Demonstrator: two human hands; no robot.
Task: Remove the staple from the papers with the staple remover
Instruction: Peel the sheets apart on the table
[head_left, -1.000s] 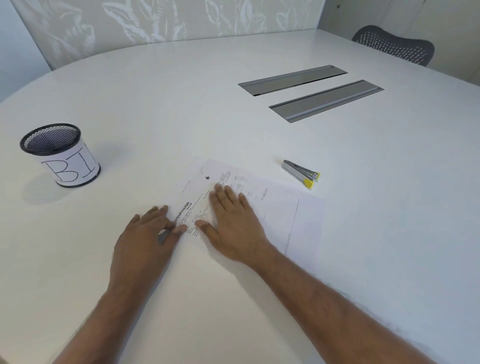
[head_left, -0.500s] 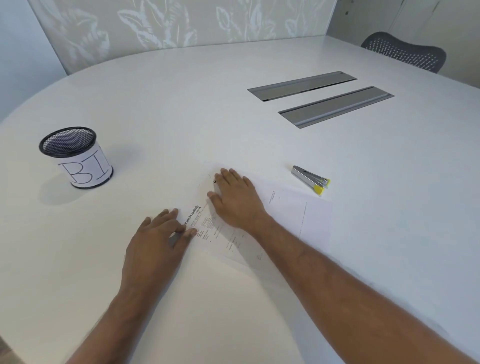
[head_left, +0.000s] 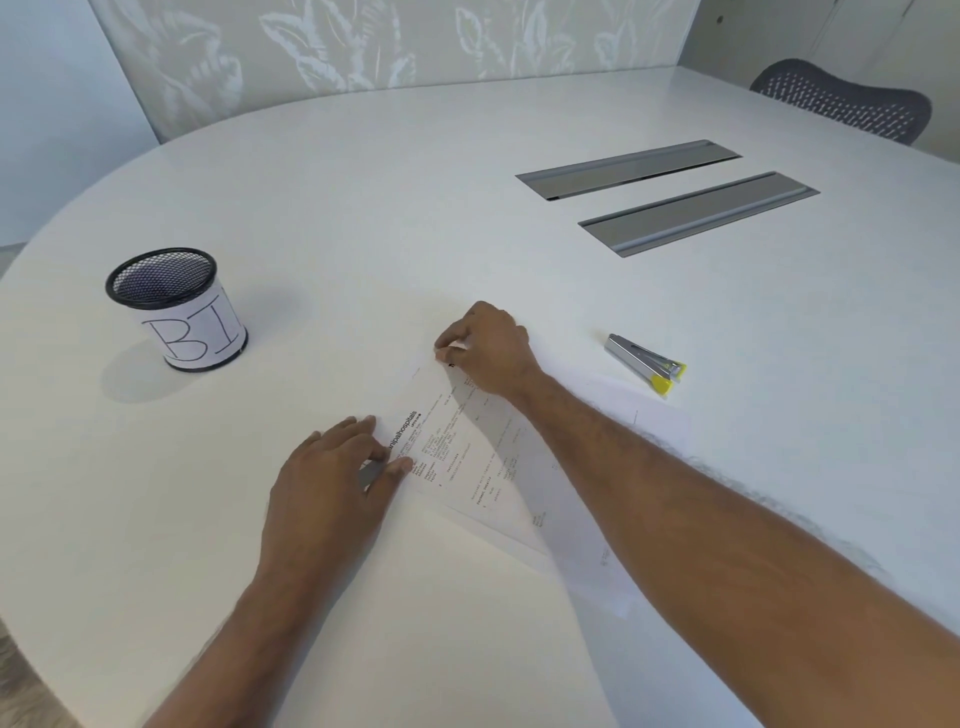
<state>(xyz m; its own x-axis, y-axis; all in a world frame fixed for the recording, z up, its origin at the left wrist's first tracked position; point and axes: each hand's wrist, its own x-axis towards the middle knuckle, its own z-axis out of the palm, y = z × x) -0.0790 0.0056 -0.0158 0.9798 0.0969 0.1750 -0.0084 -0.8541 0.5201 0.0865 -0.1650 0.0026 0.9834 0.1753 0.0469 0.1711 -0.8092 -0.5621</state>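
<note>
A: Quick, hands first. Your right hand (head_left: 485, 349)?
B: Fingers curled, pinching the far corner of the papers (head_left: 467, 457). The top sheet seems lifted a little off the one below.
A: Left?
B: Your left hand (head_left: 332, 483) lies flat with fingers straight, the tips pressing the papers' near left corner onto the table (head_left: 363, 218).
A: Tool?
B: The staple remover (head_left: 644, 364), silver with yellow tips, lies on the table just right of the papers, near your right hand but apart from both hands. The staple is too small to make out.
A: Rest?
B: A black mesh cup (head_left: 176, 312) marked "BI" stands upright at the left, well apart from the papers. Two grey slots (head_left: 628, 169) sit in the tabletop beyond, and a dark chair (head_left: 841, 98) is at the far right.
</note>
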